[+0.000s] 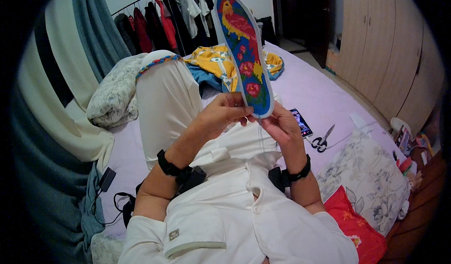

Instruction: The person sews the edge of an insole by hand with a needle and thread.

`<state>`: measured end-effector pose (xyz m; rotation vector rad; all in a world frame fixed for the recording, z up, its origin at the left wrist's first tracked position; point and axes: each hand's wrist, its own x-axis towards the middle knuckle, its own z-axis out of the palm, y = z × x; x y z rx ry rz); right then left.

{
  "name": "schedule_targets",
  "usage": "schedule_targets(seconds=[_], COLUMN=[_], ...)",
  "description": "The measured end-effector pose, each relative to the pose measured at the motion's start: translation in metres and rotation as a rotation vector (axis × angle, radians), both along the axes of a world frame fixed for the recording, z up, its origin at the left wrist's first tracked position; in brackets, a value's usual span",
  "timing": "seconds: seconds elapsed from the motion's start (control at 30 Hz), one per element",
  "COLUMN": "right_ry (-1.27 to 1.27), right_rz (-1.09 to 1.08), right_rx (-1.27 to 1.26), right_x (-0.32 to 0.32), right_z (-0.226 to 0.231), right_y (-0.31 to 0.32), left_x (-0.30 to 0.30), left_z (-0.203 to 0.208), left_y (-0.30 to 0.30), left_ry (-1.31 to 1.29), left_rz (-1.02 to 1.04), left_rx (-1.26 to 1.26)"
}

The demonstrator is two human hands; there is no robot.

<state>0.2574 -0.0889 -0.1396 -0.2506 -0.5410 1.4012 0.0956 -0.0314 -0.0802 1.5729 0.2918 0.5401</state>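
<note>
An embroidered shoe insole (247, 70) stands almost upright in front of me, its top leaning left. Its white-edged face carries a red and yellow bird and pink flowers on blue. My left hand (224, 113) pinches its lower left edge between thumb and fingers. Behind the lower right edge, my right hand (283, 124) is closed against it; part of its fingers is hidden by the insole. A thin pale thread hangs below the hands over my white clothes. Whether a needle is in the fingers cannot be made out. A braid of coloured yarn (157, 67) lies over my raised left knee.
On the lilac bed sheet (324, 95), right of my hand, lie a phone (301, 122) with a lit screen and black-handled scissors (323, 141). A floral pillow (369, 177) and red cushion (354, 224) are nearer. Yellow patterned cloth (211, 62) and a bundled quilt (114, 92) lie beyond.
</note>
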Motion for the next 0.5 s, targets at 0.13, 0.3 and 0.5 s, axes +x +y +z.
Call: schedule_targets(seconds=[0.13,0.3,0.5], right_ry=[0.508,0.503,0.510], right_rz=[0.406,0.262,0.177], right_rx=[0.217,0.366,0.541], right_x=[0.040,0.074,0.164], right_z=[-0.005,0.013,-0.011], right_y=[0.002,-0.032,-0.064], left_x=[0.001,-0.007,-0.036], left_z=[0.005,0.015,0.040], left_y=[-0.008,0.001,0.019], left_ry=[-0.021,-0.095,-0.241], left_rz=[-0.003,0.129,0.278], left_rx=[-0.123,-0.075,-0.015])
